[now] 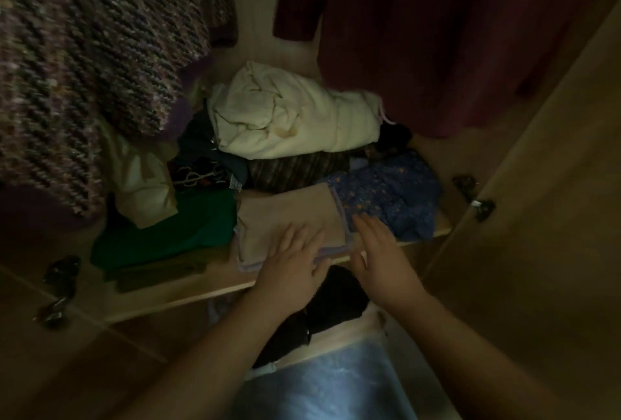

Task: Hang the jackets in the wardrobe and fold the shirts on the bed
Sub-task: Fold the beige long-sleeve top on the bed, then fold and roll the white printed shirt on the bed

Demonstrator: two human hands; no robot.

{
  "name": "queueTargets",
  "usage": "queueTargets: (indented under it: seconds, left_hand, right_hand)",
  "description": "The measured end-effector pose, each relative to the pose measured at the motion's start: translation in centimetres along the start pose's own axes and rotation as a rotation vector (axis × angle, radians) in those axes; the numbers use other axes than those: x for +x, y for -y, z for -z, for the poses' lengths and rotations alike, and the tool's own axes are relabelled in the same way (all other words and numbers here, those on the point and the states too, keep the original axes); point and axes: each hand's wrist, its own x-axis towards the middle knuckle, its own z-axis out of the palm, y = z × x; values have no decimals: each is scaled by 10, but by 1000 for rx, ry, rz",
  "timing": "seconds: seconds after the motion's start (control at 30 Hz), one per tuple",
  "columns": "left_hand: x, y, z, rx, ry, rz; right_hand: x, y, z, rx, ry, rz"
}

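On the wardrobe shelf (188,298), left hand (289,265) lies flat on a folded beige shirt (285,218); right hand (379,251) spread beside it.

Dim all over, the wardrobe interior sunk in brownish gloom. The brightest patch is a bluish sheen on the plastic cover (322,382) at the bottom edge, with the cream bundle (289,117) catching some pale light. The tweed jacket (84,60) smears with motion blur. The dark red garment (453,33) is nearly lost in shadow. Wide-angle bending skews the door (544,218) at right.
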Motion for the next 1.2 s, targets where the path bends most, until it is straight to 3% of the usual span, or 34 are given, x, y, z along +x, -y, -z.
queueTargets:
  seconds: [0.1,0.27,0.4,0.6,0.87,1.0,1.2]
  left_hand:
    - [-35,-40,-15,26,-31,-39]
    - [-81,-105,-58,208,49,-211]
    - [-119,-192,-102,161,160,-335]
    - [-233,-375,-177,131,264,-667]
    - [-414,-569,-236,109,339,-1146]
    - [-462,-624,-263,140,354,-1276]
    - [-482,-682,-302,195,365,-1333]
  right_hand:
    - [-63,-10,24,-153,33,-138]
    - [-175,-26,65,-390,16,-384]
    - [-294,-40,104,-468,7,-579]
    - [-529,-27,179,-488,-81,-954]
    - [-807,63,248,-529,-301,-1461]
    - [-874,81,253,-485,-402,-1608]
    - [-923,46,272,-429,-485,-1655]
